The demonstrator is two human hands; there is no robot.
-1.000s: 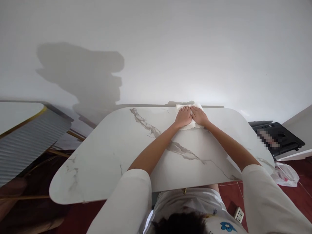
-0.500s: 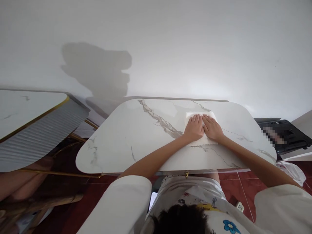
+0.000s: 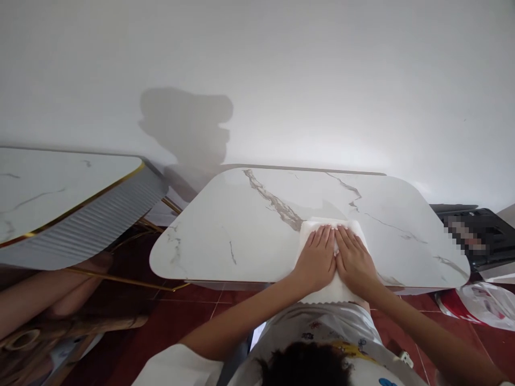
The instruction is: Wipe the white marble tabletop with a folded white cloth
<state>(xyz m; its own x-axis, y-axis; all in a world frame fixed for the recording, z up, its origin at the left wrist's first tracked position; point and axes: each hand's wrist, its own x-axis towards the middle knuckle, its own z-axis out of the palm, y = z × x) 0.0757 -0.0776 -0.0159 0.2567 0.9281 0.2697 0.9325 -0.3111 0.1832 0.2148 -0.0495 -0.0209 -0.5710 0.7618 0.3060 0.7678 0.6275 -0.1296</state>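
My left hand (image 3: 317,259) lies flat on a white cloth (image 3: 336,292), fingers stretched forward. Beside it, my right hand (image 3: 356,260) rests flat on the same cloth, also with straight fingers. The thumbs and index fingers of both hands nearly meet in the middle. Under the palms the cloth is spread out, its wavy near edge hanging past the front edge of the marble-patterned table (image 3: 225,225). Whether it is fabric or a thick paper towel, I cannot tell.
A white wall (image 3: 322,80) stands behind the table. At left is a second marble-patterned table (image 3: 76,182) with gold trim, and a person's bare legs (image 3: 60,289) below it. A black case-like object (image 3: 478,236) sits at right, above a clear and red plastic bag (image 3: 483,305).
Both hands have drawn the cloth toward my body, from the middle of the tabletop to its front edge. The view has shifted slightly, so the tables appear farther right.
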